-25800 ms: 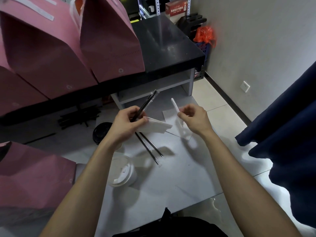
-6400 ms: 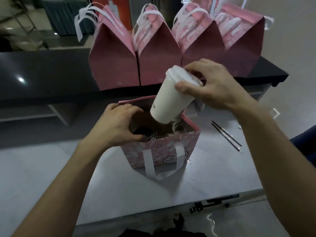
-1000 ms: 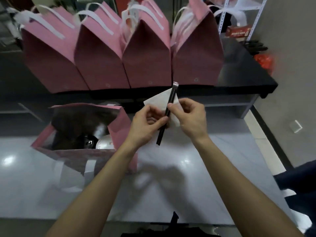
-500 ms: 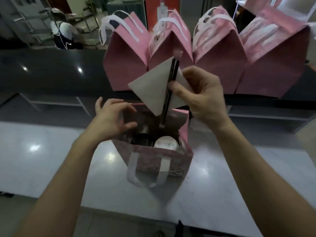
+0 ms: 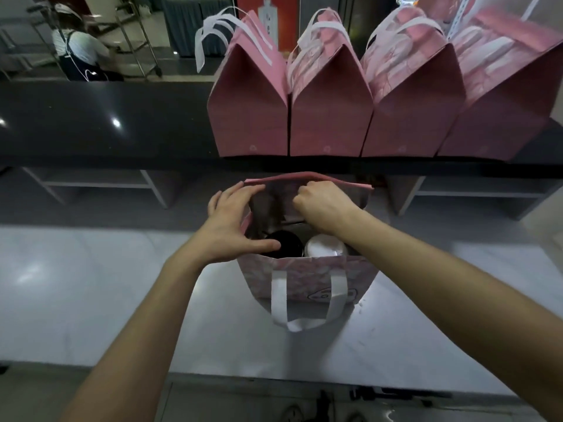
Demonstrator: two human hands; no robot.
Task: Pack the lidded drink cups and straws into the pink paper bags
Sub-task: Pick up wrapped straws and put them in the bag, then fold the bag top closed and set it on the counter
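Note:
An open pink paper bag point(image 5: 304, 275) with white handles stands on the grey table point(image 5: 91, 284) in front of me. Two lidded cups stand inside it: one with a black lid point(image 5: 288, 243) on the left and one with a white lid point(image 5: 324, 246) on the right. My left hand point(image 5: 228, 226) grips the bag's left wall, thumb at the near rim and fingers at the far rim. My right hand point(image 5: 323, 205) is a closed fist lowered into the bag's back part, above the cups. The straw and napkin it carries are almost wholly hidden beneath it.
Several closed pink bags point(image 5: 332, 108) stand in a row on the raised black counter point(image 5: 106, 123) just behind the open bag. A person point(image 5: 79, 53) crouches far back at the left. The table's front edge runs close to me.
My right hand has gone down from above the bag into it with the straw and napkin. My left hand has moved onto the bag's left wall.

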